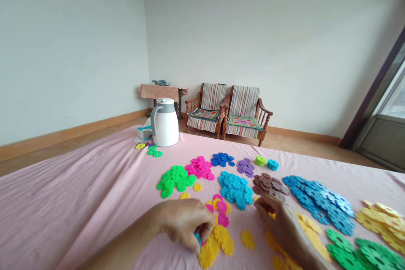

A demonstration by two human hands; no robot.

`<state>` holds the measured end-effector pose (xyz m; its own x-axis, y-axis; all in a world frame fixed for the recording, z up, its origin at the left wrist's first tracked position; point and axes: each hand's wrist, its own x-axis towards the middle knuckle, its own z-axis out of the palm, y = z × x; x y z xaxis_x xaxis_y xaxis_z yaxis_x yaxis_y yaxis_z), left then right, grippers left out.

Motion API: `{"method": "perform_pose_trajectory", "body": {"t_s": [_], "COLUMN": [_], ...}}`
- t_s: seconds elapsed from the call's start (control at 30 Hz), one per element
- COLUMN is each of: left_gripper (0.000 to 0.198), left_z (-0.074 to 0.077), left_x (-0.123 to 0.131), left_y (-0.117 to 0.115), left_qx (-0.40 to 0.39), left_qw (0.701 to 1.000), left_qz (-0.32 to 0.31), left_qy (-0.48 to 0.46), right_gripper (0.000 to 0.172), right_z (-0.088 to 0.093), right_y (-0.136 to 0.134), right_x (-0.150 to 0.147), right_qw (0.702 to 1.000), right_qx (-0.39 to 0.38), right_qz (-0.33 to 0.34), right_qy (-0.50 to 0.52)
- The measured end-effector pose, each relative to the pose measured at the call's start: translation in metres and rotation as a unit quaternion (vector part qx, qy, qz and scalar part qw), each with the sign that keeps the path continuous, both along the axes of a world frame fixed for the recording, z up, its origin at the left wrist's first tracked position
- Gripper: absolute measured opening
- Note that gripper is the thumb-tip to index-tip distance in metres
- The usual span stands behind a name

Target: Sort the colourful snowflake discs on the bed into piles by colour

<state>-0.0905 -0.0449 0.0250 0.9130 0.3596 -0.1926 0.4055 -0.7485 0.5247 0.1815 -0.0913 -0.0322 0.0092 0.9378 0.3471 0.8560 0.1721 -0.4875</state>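
My left hand [191,221] is closed, with its fingers curled down over a mixed pile of flower-shaped plastic discs. A bit of a blue disc [198,238] shows inside its curled fingers. Yellow discs [210,249] lie right below that hand, and pink discs [223,219] lie just beyond it. My right hand [283,223] is pinched shut, with the edge of a yellow disc [256,198] at its fingertips. Under this hand and wrist spreads a heap of yellow discs [311,230], partly hidden. One loose yellow disc [247,239] lies between my hands.
Sorted heaps include green [175,179], pink [201,168], light blue [236,190], brown [270,185] and dark blue discs [222,159]. A white jug [166,126] stands at the pink cloth's [95,190] far edge. Two wooden armchairs [243,112] stand beyond.
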Motion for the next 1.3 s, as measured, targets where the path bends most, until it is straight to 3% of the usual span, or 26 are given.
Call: {"method": "perform_pose_trajectory", "body": {"t_s": [0.1,0.23,0.33,0.53,0.67,0.77,0.9,1.03,1.17,1.3], "left_gripper": [0.015,0.013,0.009,0.012,0.022,0.019,0.013,0.012,0.011,0.011], "left_z": [-0.002,-0.012,-0.020,-0.030,-0.031,-0.033,-0.035,-0.031,-0.027,-0.029], "left_x": [0.001,0.010,0.018,0.044,0.062,0.063,0.047,0.026,0.012,0.006], "left_y": [0.004,0.012,0.018,0.037,0.050,0.053,0.044,0.029,0.021,0.021], "left_qx": [-0.022,0.002,-0.016,-0.121,-0.177,-0.143,-0.046,0.035,0.077,0.097], "left_qw": [0.994,0.958,0.936,0.917,0.882,0.877,0.887,0.890,0.888,0.889], "left_qz": [0.089,0.229,0.280,0.271,0.308,0.327,0.327,0.328,0.327,0.324], "left_qy": [-0.067,-0.175,-0.214,-0.268,-0.308,-0.322,-0.322,-0.314,-0.315,-0.308], "right_gripper": [0.024,0.023,0.023,0.022,0.021,0.022,0.019,0.013,0.016,0.013], "right_z": [0.000,-0.002,-0.003,-0.005,-0.003,0.000,0.008,0.027,0.048,0.052], "right_y": [-0.001,-0.001,-0.001,-0.001,-0.001,-0.002,-0.009,-0.025,-0.037,-0.039], "right_x": [-0.001,-0.001,-0.001,-0.001,-0.002,-0.004,-0.013,-0.027,-0.035,-0.033], "right_qw": [1.000,1.000,1.000,1.000,1.000,1.000,0.998,0.989,0.979,0.976], "right_qx": [-0.012,-0.023,-0.031,-0.023,-0.017,-0.019,-0.036,-0.098,-0.160,-0.172], "right_qz": [0.001,0.001,-0.001,0.008,0.011,0.012,0.051,0.110,0.123,0.120], "right_qy": [-0.011,0.000,-0.002,0.003,0.007,0.014,0.012,-0.013,-0.041,-0.057]}}
